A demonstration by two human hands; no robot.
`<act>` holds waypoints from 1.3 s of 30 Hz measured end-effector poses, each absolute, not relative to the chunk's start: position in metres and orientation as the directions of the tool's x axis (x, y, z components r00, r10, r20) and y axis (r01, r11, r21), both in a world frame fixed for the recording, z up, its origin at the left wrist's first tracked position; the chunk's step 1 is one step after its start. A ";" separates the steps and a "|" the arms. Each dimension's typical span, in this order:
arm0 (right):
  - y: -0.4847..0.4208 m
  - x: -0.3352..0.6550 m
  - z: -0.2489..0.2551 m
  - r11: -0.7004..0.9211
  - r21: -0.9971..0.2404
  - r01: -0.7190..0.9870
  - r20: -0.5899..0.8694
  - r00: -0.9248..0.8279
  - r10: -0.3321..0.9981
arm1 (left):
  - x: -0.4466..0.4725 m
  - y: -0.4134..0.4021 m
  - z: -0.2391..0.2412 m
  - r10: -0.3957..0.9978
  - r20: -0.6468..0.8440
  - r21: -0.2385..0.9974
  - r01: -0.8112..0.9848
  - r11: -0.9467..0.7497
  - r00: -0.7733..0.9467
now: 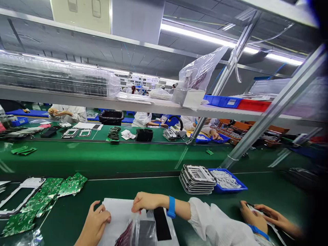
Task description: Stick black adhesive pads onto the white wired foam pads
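In the head view my right hand, with a blue wristband, pinches the top of a clear plastic bag. Something dark red and a grey block show through the plastic. Underneath lies a white board with a black strip on its right part. At the board's left edge is my left hand, its fingers loosely bent and apart from the thumb, with nothing seen in it. The bag's lower end runs out of the picture.
Green circuit boards and a white frame lie left. Stacked frames and a blue tray of small white parts stand ahead. At right, another person's hands hold something. A shelf and a slanting metal post cross above.
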State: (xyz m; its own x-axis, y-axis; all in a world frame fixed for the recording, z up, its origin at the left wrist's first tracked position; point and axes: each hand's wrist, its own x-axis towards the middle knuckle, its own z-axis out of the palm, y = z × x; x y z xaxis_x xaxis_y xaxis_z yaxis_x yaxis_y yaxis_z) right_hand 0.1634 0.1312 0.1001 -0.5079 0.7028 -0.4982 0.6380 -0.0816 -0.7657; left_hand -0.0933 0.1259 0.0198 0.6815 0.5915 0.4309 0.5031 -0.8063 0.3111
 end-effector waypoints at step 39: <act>0.095 0.069 0.138 0.871 -0.298 0.391 -0.237 -0.914 0.329 | -0.105 -0.015 0.058 0.936 -0.049 0.628 0.740 -0.243 0.349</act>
